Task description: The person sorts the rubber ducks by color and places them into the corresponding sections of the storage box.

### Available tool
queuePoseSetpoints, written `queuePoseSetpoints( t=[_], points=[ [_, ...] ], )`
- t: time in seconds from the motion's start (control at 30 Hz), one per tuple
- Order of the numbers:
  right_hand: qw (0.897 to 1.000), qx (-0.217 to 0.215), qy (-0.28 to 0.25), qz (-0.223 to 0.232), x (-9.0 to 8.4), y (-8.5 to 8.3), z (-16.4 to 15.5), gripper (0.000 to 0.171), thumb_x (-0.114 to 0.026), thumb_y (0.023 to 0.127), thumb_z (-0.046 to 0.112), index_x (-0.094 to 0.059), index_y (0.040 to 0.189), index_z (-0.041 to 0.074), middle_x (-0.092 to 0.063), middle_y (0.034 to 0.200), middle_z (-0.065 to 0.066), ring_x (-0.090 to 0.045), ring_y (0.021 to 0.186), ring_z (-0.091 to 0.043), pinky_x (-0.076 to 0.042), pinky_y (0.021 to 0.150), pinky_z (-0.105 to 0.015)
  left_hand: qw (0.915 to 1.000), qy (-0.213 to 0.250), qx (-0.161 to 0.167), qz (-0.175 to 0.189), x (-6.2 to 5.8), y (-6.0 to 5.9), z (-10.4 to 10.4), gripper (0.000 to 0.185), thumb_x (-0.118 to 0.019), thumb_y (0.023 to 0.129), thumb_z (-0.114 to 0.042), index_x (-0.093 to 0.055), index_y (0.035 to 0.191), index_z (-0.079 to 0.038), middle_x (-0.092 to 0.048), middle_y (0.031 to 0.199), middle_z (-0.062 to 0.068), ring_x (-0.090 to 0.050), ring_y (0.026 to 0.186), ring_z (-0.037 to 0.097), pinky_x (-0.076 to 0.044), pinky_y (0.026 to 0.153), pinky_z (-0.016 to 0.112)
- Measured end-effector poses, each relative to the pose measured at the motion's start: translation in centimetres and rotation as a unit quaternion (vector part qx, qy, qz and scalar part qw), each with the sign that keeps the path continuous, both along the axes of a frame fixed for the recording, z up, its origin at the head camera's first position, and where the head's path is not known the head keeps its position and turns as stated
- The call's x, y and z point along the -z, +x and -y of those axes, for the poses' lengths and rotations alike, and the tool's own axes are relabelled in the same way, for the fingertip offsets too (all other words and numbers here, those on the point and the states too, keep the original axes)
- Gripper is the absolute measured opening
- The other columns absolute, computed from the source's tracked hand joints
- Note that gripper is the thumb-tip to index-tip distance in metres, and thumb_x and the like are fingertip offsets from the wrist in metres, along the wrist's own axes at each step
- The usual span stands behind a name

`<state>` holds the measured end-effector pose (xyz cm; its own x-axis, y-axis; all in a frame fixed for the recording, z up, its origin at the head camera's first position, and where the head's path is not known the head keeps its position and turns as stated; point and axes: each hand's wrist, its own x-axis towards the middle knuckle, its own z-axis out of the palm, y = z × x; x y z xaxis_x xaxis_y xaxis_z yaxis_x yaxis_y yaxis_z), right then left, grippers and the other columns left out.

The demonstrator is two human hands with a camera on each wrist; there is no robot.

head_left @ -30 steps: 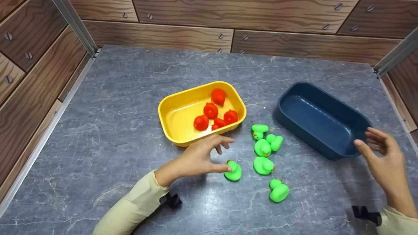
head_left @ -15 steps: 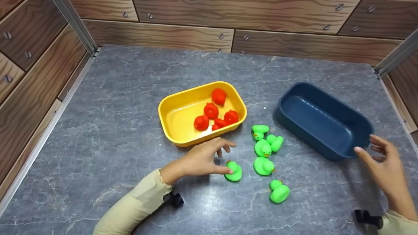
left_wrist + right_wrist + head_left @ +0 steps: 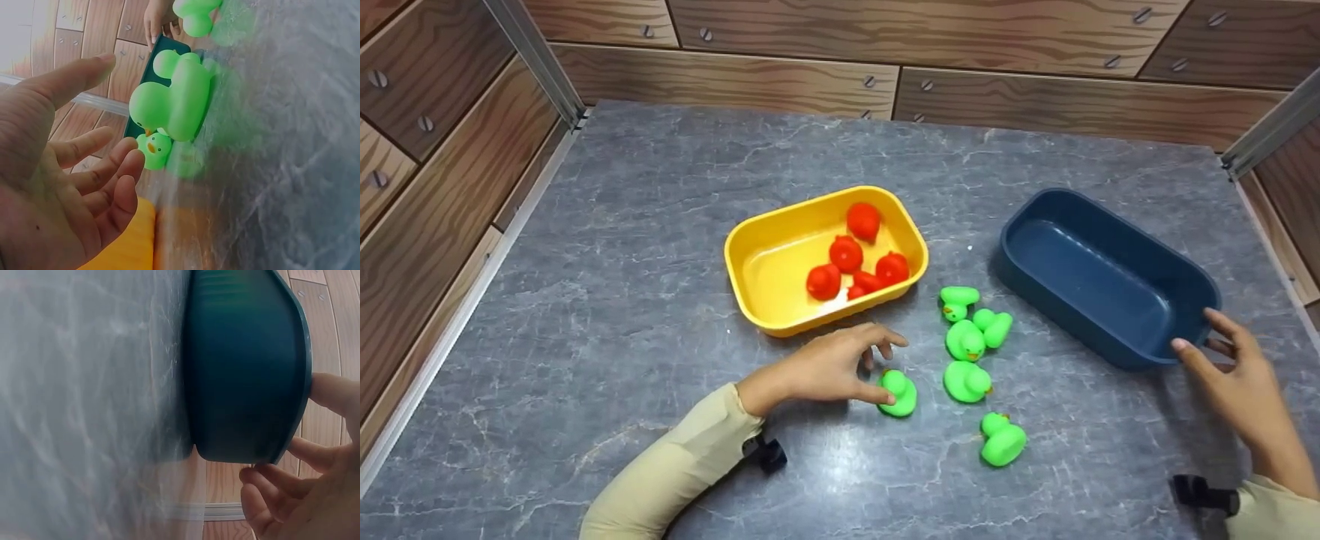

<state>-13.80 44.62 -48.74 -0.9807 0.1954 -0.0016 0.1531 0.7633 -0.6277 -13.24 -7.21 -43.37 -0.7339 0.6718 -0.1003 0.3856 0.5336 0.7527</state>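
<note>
Head view, left hand (image 3: 834,369) spread near duck (image 3: 906,397), right hand (image 3: 1236,375) spread against blue tub (image 3: 1087,274)

Person's got on a long-sleeved top in a pale beige, kinda khaki-cream fabric. The left sleeve (image 3: 679,465) shows way more of itself: plain, fairly slim, soft folds down the forearm and some bunching by the wrist, where the cuff ends. The right sleeve (image 3: 1275,514) is the same colour, but mostly cropped by the corner of the head view. Each wrist wears a little black camera mount; the left mount (image 3: 771,455) looks like a chunky block by the cuff, and the right mount (image 3: 1200,493) reads as a wider block on a narrower stem, details too small to make out. Both hands, left hand (image 3: 836,367) and right hand (image 3: 1234,375), are bare.
</note>
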Motion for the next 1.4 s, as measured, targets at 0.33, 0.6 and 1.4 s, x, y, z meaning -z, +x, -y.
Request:
queuePoseSetpoints(
  t=[0.33, 0.6, 1.4],
  points=[
    [0.999, -0.009, -0.041, 0.03, 0.0, 0.1, 0.0, 0.077, -0.052, 0.097, 0.041, -0.005, 0.156, 0.029, -0.001, 0.163, -0.012, -0.027, 0.136, -0.049, -0.045, 0.082, -0.015, 0.9995, -0.016, 0.022, 0.015, 0.6, -0.4, -0.4, 0.058, -0.079, 0.079, -0.032, -0.057, 0.13, -0.016, -0.067, 0.109, 0.0, -0.061, 0.091, 0.012, -0.047, 0.079, 0.02],
    [0.997, -0.014, -0.055, 0.05, -2.6, 1.1, 2.2, 0.079, -0.053, 0.097, 0.04, -0.002, 0.156, 0.027, -0.002, 0.162, -0.017, -0.041, 0.129, -0.018, -0.034, 0.068, -0.001, 0.9986, -0.048, 0.02, -0.008, 1.2, -0.4, -0.6, 0.055, -0.08, 0.077, -0.031, -0.06, 0.127, -0.016, -0.069, 0.106, 0.0, -0.061, 0.095, 0.01, -0.046, 0.082, 0.021],
    [0.996, -0.009, -0.069, 0.059, -3.7, 1.6, 3.5, 0.079, -0.052, 0.097, 0.039, -0.001, 0.156, 0.025, 0.003, 0.163, -0.013, -0.03, 0.138, -0.031, -0.034, 0.069, 0.0, 0.9993, -0.024, 0.026, -0.01, 1.3, -0.6, -1.0, 0.033, -0.077, 0.081, -0.027, -0.069, 0.11, -0.012, -0.067, 0.102, 0.001, -0.061, 0.091, 0.011, -0.047, 0.08, 0.018]
  ],
)
